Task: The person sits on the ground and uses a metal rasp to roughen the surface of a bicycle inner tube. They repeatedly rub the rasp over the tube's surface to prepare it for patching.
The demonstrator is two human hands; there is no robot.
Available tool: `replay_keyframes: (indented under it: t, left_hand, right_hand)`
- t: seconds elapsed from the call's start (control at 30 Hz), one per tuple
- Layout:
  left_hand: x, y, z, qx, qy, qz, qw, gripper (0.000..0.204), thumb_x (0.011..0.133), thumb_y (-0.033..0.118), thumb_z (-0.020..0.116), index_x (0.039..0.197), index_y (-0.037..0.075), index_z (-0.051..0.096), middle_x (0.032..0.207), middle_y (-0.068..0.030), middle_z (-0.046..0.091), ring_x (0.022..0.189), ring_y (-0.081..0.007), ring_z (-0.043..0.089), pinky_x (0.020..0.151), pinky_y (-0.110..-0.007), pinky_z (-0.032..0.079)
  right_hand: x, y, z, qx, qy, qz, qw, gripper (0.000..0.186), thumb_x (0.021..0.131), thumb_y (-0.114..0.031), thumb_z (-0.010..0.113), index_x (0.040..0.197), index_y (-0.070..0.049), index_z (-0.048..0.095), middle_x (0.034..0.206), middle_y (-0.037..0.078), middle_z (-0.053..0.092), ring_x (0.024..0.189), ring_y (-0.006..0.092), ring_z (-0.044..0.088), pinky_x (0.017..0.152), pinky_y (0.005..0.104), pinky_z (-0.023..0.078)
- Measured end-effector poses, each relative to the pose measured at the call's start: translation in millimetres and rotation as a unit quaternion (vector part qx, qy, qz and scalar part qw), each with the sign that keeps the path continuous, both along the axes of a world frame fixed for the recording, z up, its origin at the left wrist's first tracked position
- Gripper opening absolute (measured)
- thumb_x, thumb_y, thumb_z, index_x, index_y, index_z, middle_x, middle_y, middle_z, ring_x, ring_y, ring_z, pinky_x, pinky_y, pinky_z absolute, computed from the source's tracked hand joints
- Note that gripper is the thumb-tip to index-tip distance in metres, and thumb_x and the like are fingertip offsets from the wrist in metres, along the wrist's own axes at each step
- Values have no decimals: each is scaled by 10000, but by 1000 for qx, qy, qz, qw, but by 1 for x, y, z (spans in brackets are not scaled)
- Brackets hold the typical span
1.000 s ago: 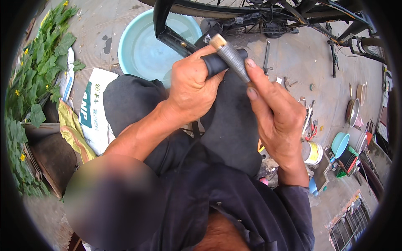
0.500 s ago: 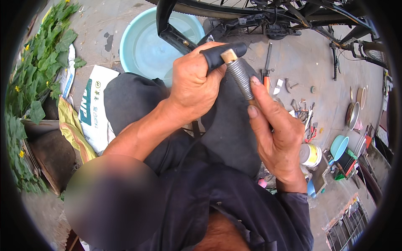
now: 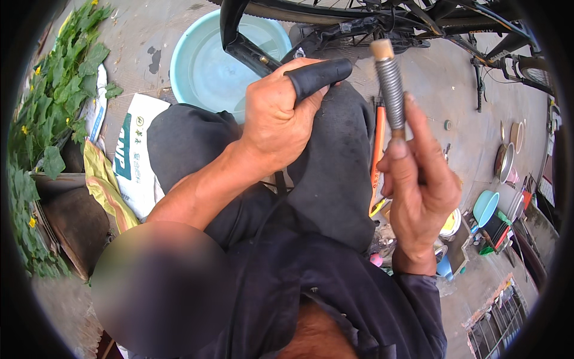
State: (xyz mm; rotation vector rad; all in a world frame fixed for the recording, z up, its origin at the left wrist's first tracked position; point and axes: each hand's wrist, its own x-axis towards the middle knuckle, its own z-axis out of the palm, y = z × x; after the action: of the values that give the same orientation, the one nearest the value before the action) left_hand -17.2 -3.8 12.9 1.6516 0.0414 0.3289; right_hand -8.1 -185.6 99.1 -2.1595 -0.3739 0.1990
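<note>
Left hand point(image 3: 276, 122) is seen knuckles-up over the raised knee, its fingers curled tight around a fold of black rubber inner tube point(image 3: 317, 75). A rounded loop of that tube is pushed out past the thumb, toward the upper right, and the rest of the rubber is carried up behind the hand toward the top edge of the view. The left forearm is brought in from the lower left, bent across the dark trouser leg point(image 3: 335, 173), and the wrist is held fairly straight.

Right hand point(image 3: 418, 191) is raised just to the right of the knee, palm turned toward the left, fingers pointing upward. A ribbed metal rasp point(image 3: 391, 90) with a pale wooden tip is gripped between thumb and fingers and held nearly upright, clear of the tube by a small gap. The right wrist is bent back a little, and a dark sleeve is seen at the cuff.

Behind the hands, a pale blue basin point(image 3: 209, 66) is set on the concrete ground, close behind the tube. A bicycle frame point(image 3: 418, 24) is stretched along the top edge. An orange-handled tool point(image 3: 376, 155) is laid on the ground between knee and right hand. Green leafy plants point(image 3: 54, 102) are grown along the left edge, beside a white printed sack point(image 3: 134, 155). Small tubs and tins are scattered near the right edge, too small to be told apart.
</note>
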Motion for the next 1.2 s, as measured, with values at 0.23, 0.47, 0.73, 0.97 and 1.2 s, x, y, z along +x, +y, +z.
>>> replay_keyframes:
  t: [0.23,0.47,0.73,0.97,1.2]
  left_hand:
    - [-1,-5,3,23,1,15,1000,275,840,-126,607,1076,-20,699,1002,-126,702,890,-194,685,784,-284,543]
    - [0,0,0,-5,3,-6,1000,202,936,-50,585,1119,-53,670,1039,-107,703,990,-170,663,894,-285,514]
    - [-2,-1,-3,4,2,-7,1000,211,938,-48,578,1127,-50,673,1038,-107,706,975,-179,666,896,-288,519]
    - [0,0,1,-96,33,-1,995,215,941,-39,587,1138,-76,662,1041,-119,710,986,-186,660,947,-303,499]
    - [1,-4,6,-109,29,8,994,221,927,-51,592,1131,-44,679,1004,-73,693,932,-140,647,851,-258,510]
  right_hand:
    - [11,23,-11,-25,-75,126,989,422,915,-9,654,1332,-38,602,837,87,697,659,65,601,635,231,503]
    - [-8,-4,-4,-23,-11,77,997,409,916,20,631,1322,-17,601,992,151,728,680,84,620,673,229,510]
    - [0,16,-10,-55,-73,135,987,407,900,26,650,1304,-16,617,783,105,681,636,111,624,641,236,503]
    - [-2,-9,-6,51,67,-61,995,439,999,-85,549,1427,-12,482,689,15,602,530,33,514,464,183,395]
    - [-1,-3,-23,65,46,35,996,543,969,-21,568,1484,-17,396,725,4,591,566,31,504,516,173,401]
